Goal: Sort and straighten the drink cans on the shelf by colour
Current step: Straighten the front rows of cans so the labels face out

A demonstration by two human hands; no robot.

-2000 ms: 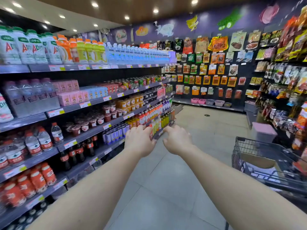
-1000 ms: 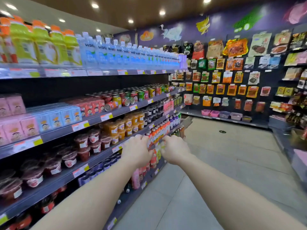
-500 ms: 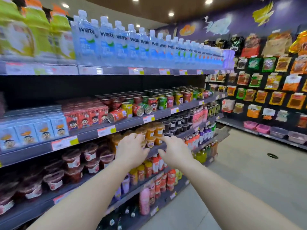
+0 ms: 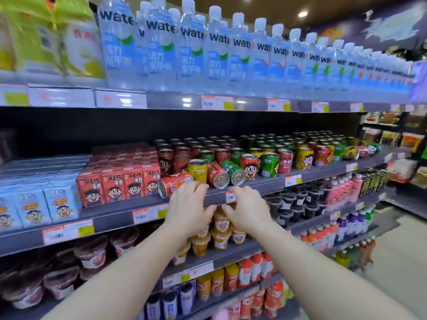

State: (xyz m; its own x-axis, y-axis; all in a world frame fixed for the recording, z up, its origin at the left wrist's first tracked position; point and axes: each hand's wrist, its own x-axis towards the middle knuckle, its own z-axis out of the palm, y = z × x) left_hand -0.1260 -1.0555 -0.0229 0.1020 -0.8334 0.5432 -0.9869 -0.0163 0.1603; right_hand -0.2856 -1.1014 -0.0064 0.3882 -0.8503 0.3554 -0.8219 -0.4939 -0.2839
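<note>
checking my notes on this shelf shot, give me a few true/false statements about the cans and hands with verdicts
1. A red can lies on its side at the shelf front, next to the red cartons. True.
2. The yellow can beside it lies on its side too. False: it stands upright.
3. The right hand grips a green can. False: it holds nothing and sits at the shelf edge, by a price tag.
4. The left hand reaches its fingertips to the fallen red can. True.
5. Water bottles fill the shelf above the cans. True.
6. All the cans are one colour. False: red, green and yellow are mixed.
</note>
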